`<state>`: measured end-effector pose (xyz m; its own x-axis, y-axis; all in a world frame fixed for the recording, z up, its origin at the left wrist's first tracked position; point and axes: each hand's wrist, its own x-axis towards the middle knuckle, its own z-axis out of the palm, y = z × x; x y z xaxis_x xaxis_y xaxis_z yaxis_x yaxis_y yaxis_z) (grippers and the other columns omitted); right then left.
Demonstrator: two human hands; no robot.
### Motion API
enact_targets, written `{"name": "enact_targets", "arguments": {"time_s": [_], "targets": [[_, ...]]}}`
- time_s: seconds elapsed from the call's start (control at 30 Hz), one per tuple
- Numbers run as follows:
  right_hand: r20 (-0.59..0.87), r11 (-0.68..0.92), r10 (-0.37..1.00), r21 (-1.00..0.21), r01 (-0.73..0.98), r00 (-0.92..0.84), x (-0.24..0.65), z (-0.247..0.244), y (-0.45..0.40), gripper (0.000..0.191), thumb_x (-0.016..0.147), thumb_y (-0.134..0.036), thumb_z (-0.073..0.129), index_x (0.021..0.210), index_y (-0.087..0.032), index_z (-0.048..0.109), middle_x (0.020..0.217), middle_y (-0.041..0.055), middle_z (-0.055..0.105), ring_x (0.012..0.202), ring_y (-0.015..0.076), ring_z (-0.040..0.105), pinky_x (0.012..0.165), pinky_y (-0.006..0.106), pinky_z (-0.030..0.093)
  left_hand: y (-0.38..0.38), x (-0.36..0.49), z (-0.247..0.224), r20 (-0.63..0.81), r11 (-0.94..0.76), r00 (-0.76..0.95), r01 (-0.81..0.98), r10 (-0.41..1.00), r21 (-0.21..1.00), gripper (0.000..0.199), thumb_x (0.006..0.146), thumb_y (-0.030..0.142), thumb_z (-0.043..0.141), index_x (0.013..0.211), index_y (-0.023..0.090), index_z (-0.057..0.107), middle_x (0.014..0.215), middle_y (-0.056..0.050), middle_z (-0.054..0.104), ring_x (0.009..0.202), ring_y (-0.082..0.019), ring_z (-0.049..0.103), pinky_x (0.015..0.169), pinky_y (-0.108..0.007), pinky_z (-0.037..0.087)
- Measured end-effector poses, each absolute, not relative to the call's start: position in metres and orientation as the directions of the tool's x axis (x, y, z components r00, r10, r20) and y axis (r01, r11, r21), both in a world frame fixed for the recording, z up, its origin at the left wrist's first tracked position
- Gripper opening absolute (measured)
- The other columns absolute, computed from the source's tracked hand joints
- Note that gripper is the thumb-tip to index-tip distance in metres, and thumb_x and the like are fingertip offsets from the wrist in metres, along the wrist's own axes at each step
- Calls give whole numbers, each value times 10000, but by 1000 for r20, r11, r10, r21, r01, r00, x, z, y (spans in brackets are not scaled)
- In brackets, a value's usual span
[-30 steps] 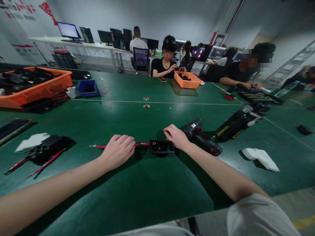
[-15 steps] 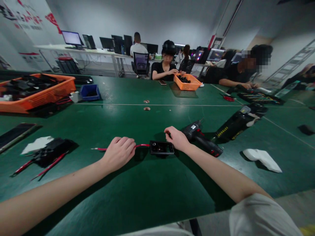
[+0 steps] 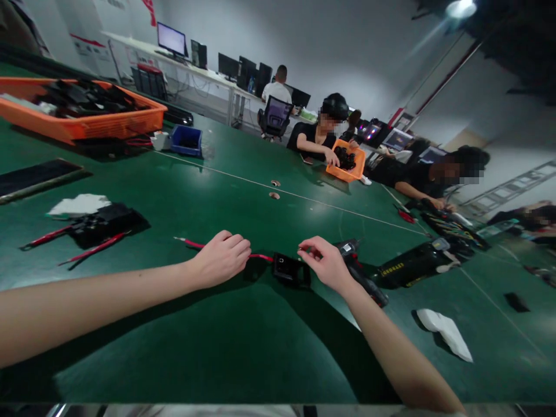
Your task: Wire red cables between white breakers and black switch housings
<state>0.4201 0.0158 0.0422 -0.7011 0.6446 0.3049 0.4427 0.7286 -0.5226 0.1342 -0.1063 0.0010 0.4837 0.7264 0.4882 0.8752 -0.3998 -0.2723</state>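
My left hand (image 3: 226,259) is closed over a red cable (image 3: 263,257), whose bare end sticks out on the far side of the fingers. The cable runs right into a small black rectangular housing (image 3: 290,271) lying on the green table. Above the housing's right end, my right hand (image 3: 324,260) is raised with thumb and forefinger pinched. A tiny shiny piece shows at those fingertips, too small to name. A black cordless drill (image 3: 365,284) lies just behind my right hand, partly hidden by it.
An orange basket (image 3: 130,124) of black parts and a blue bin (image 3: 186,141) stand back left. Another black part with red cables (image 3: 104,223) lies left. A black bottle (image 3: 412,267) and white piece (image 3: 445,333) lie right. A co-worker (image 3: 319,136) reaches into a second basket (image 3: 358,165).
My view has tilted and turned. My right hand has lifted off the housing's right end and now pinches a tiny piece. My left hand stays on the cable. The co-worker's basket has tipped.
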Motion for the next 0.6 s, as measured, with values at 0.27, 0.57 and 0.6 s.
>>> {"name": "enact_targets", "arguments": {"time_s": [0.27,0.57,0.6], "targets": [[170,774,556,-463,432,-814,396,72,-20,99,947,-283,592,1000,-213,639,977,48,633,711,142,563,675,291,483,-108,132,1,496,-408,484,875,721,-261,146,952,213,520,916,171,656,922,-76,651,869,-216,555,728,-380,339],[59,829,539,-211,517,-840,378,75,-18,52,909,-264,667,924,-215,662,866,10,643,682,135,565,625,264,417,-109,130,-1,521,-400,481,877,705,-267,162,964,205,486,913,168,635,889,-66,630,836,-206,533,719,-381,326],[55,832,540,-184,523,-840,377,76,-18,50,904,-264,676,910,-216,662,874,11,652,689,137,575,622,264,414,-109,130,-1,524,-402,481,876,702,-267,155,962,207,493,915,168,635,885,-65,629,832,-206,532,719,-379,325]]}}
